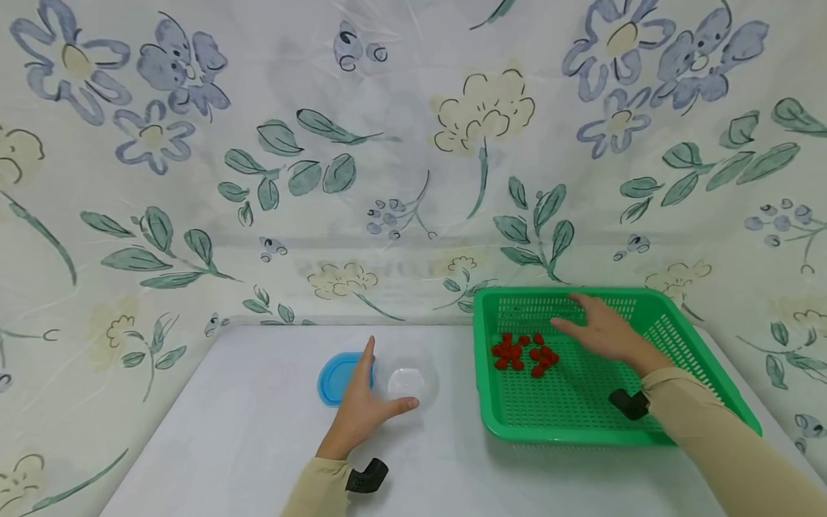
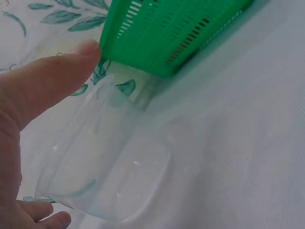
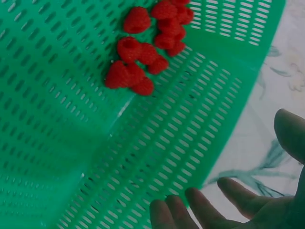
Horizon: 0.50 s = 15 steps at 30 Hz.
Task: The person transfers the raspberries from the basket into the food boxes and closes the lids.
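A clear plastic tub (image 1: 408, 384) stands on the table beside a round blue lid (image 1: 332, 380). Around the tub's near left side my left hand (image 1: 363, 411) is spread, thumb and fingers apart; in the left wrist view the thumb (image 2: 57, 78) appears apart from the tub's wall. Several raspberries (image 1: 515, 350) lie in the left part of a green perforated basket (image 1: 581, 436). Over the basket's far right part hovers my right hand (image 1: 601, 332), its fingers loosely extended and holding nothing. The raspberries (image 3: 136, 76) sit away from its fingertips in the right wrist view.
The white table (image 1: 239, 424) runs up to a floral sheet (image 1: 388, 179) hanging behind it. Basket walls rise around the raspberries, and the basket takes up the table's right side. Black wrist mounts (image 1: 368, 476) stick out from both sleeves.
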Tool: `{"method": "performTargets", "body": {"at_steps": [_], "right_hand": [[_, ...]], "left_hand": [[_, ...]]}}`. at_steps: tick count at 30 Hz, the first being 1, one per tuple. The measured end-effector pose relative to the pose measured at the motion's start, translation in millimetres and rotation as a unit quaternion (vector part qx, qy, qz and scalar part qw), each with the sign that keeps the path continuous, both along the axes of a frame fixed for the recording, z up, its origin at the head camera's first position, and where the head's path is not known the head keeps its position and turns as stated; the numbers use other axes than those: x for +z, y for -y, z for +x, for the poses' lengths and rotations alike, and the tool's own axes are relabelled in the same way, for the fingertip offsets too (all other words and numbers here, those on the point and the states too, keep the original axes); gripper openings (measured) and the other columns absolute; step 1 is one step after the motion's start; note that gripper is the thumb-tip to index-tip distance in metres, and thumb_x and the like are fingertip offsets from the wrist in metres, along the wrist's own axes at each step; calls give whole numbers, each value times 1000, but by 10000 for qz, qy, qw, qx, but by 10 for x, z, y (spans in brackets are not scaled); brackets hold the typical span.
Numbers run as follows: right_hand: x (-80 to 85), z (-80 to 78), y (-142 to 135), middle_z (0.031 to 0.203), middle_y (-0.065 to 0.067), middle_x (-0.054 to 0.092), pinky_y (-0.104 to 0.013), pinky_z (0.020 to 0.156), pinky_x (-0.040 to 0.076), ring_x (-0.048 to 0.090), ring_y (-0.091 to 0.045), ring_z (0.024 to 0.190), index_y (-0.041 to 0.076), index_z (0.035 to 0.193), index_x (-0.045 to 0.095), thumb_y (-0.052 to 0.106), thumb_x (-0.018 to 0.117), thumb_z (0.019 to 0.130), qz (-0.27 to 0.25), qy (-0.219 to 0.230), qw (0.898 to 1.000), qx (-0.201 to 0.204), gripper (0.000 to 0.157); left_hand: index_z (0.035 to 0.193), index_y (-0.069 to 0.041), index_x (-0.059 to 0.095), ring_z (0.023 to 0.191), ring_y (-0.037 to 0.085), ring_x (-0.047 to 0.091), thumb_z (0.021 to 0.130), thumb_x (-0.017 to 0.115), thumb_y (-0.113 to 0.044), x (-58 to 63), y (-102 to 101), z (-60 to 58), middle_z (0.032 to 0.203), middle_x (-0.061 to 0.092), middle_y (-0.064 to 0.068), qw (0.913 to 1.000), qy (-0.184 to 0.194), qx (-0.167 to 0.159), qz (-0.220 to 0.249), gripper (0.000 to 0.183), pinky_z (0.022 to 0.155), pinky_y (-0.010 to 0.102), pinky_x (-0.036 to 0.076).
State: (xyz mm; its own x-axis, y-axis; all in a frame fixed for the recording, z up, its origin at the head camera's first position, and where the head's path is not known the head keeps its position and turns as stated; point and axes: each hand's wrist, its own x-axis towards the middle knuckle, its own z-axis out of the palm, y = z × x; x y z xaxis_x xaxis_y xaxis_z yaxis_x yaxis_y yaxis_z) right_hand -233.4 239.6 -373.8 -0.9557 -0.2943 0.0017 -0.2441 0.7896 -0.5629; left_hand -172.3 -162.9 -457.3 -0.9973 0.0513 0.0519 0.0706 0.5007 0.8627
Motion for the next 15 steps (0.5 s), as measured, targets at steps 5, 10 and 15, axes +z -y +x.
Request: {"method": "performTargets", "body": {"at_steps": [5,10,15], "right_hand": [[-67,-94,79,145,-40,39,-67,101,39,40,-56,130,-15,147,32,43,51,104,126,395,9991,-45,75],[-139,-160,147,140,-38,46,-63,98,44,47,-54,126,-15,144,39,39,52,104,291,631,9976,-54,69],[-217,-219,199,133,-37,53,-59,93,49,53,-52,119,-16,138,46,34,54,103,386,851,9956,-97,61]], "left_hand": [[163,-17,5,150,41,17,68,95,-32,-58,-49,-9,165,18,17,9998,81,100,151,132,115,66,22],[163,-17,4,149,43,22,65,96,-29,-82,-77,-15,165,21,18,9998,99,179,80,134,113,68,24],[162,-14,6,147,43,25,66,96,-26,-97,-77,-13,164,23,16,9996,122,227,-68,133,113,67,27]]}}
